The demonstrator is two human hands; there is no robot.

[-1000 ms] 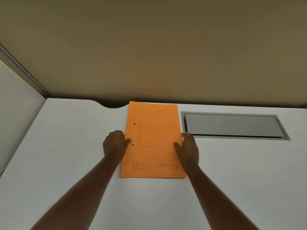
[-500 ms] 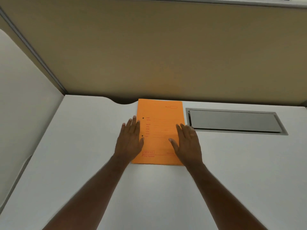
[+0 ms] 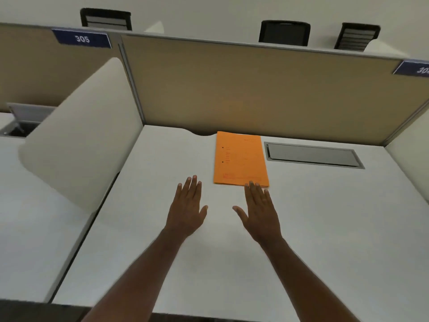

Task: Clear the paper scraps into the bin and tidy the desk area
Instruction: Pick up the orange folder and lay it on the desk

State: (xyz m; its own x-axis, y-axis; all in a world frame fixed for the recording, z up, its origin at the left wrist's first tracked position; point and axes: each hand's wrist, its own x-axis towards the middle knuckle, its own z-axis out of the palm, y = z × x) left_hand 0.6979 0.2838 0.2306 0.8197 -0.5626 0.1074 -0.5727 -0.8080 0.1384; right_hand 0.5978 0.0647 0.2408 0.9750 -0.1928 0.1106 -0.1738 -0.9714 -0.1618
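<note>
An orange paper folder (image 3: 240,159) with red print lies flat at the back of the white desk (image 3: 325,228), against the partition. My left hand (image 3: 188,205) hovers flat over the desk, near side of the folder's left corner, fingers spread and holding nothing. My right hand (image 3: 260,210) is also flat and open, its fingertips just at the folder's near right corner. No paper scraps and no bin are in view.
A grey metal cable hatch (image 3: 311,155) is set into the desk right of the folder. A beige partition (image 3: 255,89) stands behind the desk and a white curved divider (image 3: 76,145) on the left. Black chair backs (image 3: 284,32) show beyond.
Both hands have lifted off the folder and drawn back toward me, spreading flat. The folder stays at the back of the desk. My view has pulled back and tilted up.
</note>
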